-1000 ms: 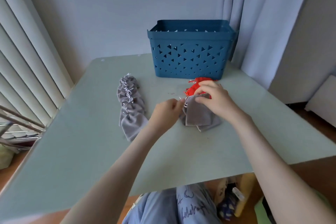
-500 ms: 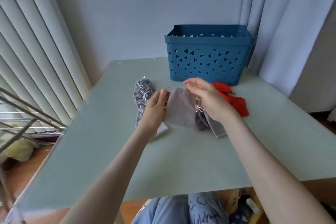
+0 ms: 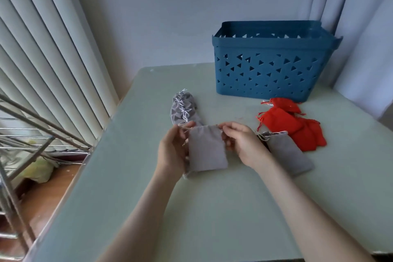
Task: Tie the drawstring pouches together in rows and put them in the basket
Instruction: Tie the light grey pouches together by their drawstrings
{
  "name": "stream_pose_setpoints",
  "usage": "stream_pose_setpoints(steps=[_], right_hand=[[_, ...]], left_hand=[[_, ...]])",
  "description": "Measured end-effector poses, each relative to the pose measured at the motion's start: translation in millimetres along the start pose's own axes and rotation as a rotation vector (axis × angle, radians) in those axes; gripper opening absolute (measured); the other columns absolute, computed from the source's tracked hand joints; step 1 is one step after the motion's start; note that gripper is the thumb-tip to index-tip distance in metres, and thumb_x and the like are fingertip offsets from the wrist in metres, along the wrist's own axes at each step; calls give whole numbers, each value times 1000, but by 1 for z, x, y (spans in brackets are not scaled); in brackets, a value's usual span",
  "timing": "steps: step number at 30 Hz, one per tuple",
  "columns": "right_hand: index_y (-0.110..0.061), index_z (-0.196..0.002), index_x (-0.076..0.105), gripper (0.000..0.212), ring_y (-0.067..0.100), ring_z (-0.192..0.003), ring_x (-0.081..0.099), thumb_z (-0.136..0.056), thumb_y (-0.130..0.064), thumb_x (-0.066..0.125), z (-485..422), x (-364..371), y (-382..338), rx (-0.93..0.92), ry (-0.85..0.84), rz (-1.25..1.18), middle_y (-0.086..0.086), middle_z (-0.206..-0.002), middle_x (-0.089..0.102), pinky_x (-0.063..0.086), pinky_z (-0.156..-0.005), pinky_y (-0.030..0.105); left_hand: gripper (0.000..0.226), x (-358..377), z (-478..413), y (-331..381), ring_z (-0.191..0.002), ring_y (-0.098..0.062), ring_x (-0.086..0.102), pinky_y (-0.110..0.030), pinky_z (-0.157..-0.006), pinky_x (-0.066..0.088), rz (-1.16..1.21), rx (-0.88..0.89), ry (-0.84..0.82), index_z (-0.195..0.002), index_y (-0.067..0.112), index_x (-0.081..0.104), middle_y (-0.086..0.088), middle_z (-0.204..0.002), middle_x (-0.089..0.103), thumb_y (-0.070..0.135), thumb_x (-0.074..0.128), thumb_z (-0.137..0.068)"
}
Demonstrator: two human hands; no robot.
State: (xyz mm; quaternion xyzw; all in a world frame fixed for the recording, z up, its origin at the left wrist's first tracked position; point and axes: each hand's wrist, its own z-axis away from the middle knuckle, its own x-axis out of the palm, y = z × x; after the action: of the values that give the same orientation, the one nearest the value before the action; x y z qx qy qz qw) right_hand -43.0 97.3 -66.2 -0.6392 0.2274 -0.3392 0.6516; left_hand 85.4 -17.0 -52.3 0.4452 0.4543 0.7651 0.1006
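A flat grey drawstring pouch [image 3: 205,151] hangs between my hands above the pale green table [image 3: 212,208]. My left hand [image 3: 173,151] pinches the cord at its top left corner. At the top right corner my right hand [image 3: 242,144] pinches the other cord. Behind my left hand lies a tied row of grey pouches [image 3: 182,110] with white cords. More loose grey pouches [image 3: 289,153] lie to the right of my right hand, next to a heap of red pouches [image 3: 291,125]. The blue basket [image 3: 274,61] stands at the back of the table.
Vertical blinds [image 3: 53,59] hang along the left, with a metal rack [image 3: 32,134] in front of them beside the table's left edge. Curtains [image 3: 361,17] hang at the back right. The table's front edge runs near my elbows.
Both hands have carried one grey pouch leftward off the loose pile and now hold it stretched by its cords. The camera has swung left, so the basket sits further right.
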Motion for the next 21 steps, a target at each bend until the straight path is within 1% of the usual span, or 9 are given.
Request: stream_pose_setpoints(steps=[2, 4, 6, 9, 10, 13, 16, 18, 21], right_hand=[[-13, -85, 63, 24, 7, -50, 41, -97, -3, 45, -2, 2, 1, -47, 42, 50, 0, -63, 52, 33, -49, 18], [-13, -85, 62, 23, 8, -51, 41, -97, -2, 45, -3, 0, 0, -71, 76, 56, 0, -63, 50, 34, -49, 17], [-14, -84, 61, 23, 9, -52, 40, -97, -2, 45, -3, -4, 0, -86, 94, 82, 1, -63, 49, 33, -49, 18], [-13, -85, 60, 22, 10, -53, 41, -97, -1, 45, -3, -6, 2, -109, 112, 112, 1, -63, 48, 34, -50, 17], [-13, -85, 59, 22, 10, -52, 41, -96, 0, 45, -3, -7, 1, -111, 129, 99, 2, -62, 48, 34, -49, 17], [-12, -85, 54, 21, 10, -53, 43, -94, 4, 45, -4, -15, -1, -102, 188, -65, 2, -61, 48, 34, -48, 17], [-12, -85, 52, 22, 6, -50, 48, -93, 8, 45, -7, -23, -3, -104, 223, -235, -1, -57, 49, 35, -48, 17], [-13, -86, 51, 22, 4, -48, 48, -92, 8, 45, -8, -24, -2, -108, 233, -221, -1, -57, 49, 35, -48, 18], [-13, -89, 53, 19, 7, -49, 48, -94, 4, 46, -7, -22, -1, -166, 211, -63, 2, -58, 49, 38, -50, 20]], left_hand=[[33, 1, -1, 4, -64, -12, 66, -28, -67, 44, 169, 30, -12, -62, 16, 31, -4, -73, 66, 17, 38, -94], [32, -2, -1, 7, -62, -13, 66, -31, -73, 43, 267, 31, -24, -62, 16, 33, -7, -73, 64, 15, 38, -94], [34, -5, -3, 7, -64, -14, 66, -31, -75, 44, 285, 12, -21, -62, 14, 38, -6, -76, 65, 17, 38, -96], [39, -9, -6, 4, -77, -19, 65, -34, -82, 45, 247, 12, -28, -61, 13, 45, -4, -78, 66, 20, 37, -99], [43, -11, -8, 5, -76, -19, 65, -34, -83, 44, 250, 16, -29, -59, 13, 48, -4, -75, 65, 21, 36, -100], [47, -19, -11, 12, -62, -16, 60, -29, -72, 40, 269, 50, 14, -55, 15, 45, -1, -60, 57, 23, 36, -100], [48, -25, -11, 15, -57, -14, 52, -26, -65, 36, 348, 65, 66, -54, 17, 40, 3, -52, 46, 24, 36, -101], [44, -23, -12, 12, -57, -13, 46, -25, -64, 33, 405, 54, 93, -59, 19, 37, 5, -51, 42, 28, 35, -101], [40, -19, -12, 8, -53, -11, 46, -23, -62, 36, 424, 42, 68, -65, 18, 37, 6, -50, 40, 32, 34, -102]])
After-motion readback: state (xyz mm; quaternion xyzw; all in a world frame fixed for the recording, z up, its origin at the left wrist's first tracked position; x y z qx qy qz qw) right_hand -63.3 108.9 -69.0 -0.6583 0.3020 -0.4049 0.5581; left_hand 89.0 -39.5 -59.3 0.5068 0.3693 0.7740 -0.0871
